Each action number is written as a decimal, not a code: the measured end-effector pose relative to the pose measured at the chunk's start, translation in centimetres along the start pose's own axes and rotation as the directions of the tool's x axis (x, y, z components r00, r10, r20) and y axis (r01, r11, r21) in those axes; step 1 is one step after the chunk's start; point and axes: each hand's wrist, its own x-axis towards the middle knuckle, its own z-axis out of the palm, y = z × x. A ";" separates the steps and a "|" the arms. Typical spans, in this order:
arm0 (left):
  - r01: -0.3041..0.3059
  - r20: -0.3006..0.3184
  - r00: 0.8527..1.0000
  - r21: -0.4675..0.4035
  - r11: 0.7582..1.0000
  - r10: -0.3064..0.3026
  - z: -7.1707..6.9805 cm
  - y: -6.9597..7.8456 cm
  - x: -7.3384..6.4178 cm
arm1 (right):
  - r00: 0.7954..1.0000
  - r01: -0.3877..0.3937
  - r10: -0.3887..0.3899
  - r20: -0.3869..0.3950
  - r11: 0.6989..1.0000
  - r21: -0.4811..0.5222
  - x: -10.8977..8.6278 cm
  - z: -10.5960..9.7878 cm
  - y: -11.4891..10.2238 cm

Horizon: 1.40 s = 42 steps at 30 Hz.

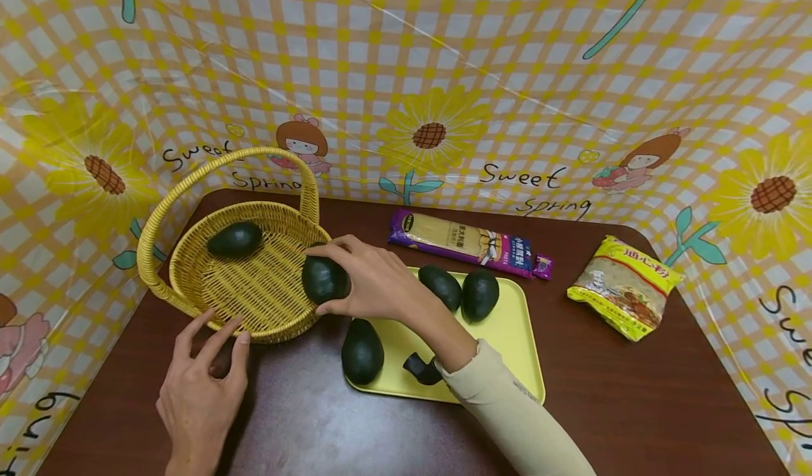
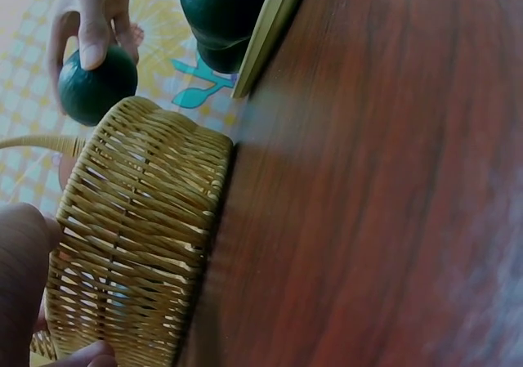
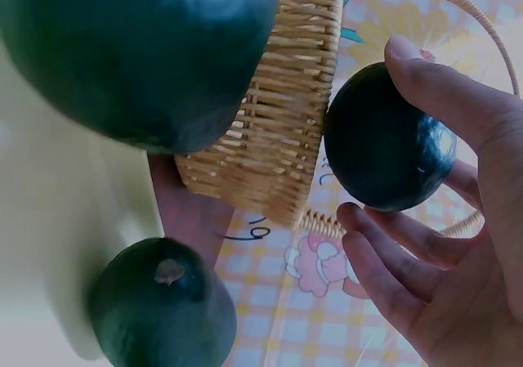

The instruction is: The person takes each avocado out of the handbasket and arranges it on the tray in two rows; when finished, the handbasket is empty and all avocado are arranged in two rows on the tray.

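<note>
My right hand grips a dark green avocado at the right rim of the yellow wicker basket. In the right wrist view the thumb lies along one side of this avocado and the fingers along the other. Inside the basket, at its far left, lies another avocado. At the basket's near rim is my left hand, fingers spread, tips right at the wicker. Three avocados sit on the yellow tray: one at its front left corner, two toward the back.
Behind the tray lies a purple pasta packet, a small purple sachet at its end. A yellow food bag rests on the brown table at right. The basket's tall handle arches over it. Checked cloth surrounds the table.
</note>
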 end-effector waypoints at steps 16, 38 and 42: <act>0.027 -0.016 1.000 -0.002 1.000 -0.027 -0.1 0.2 0.1 | 0.999 -0.005 0.005 -0.046 1.000 0.001 -2.3 -0.1 0.3; 0.058 -0.020 0.998 -0.005 0.998 -0.058 -0.1 0.2 -0.1 | 0.995 -0.040 0.038 -0.090 0.999 -0.022 -4.9 0.0 0.3; 0.058 -0.021 0.998 -0.002 0.998 -0.058 -0.1 0.2 0.0 | 0.994 -0.060 0.057 -0.097 0.998 -0.027 -5.6 -0.2 0.5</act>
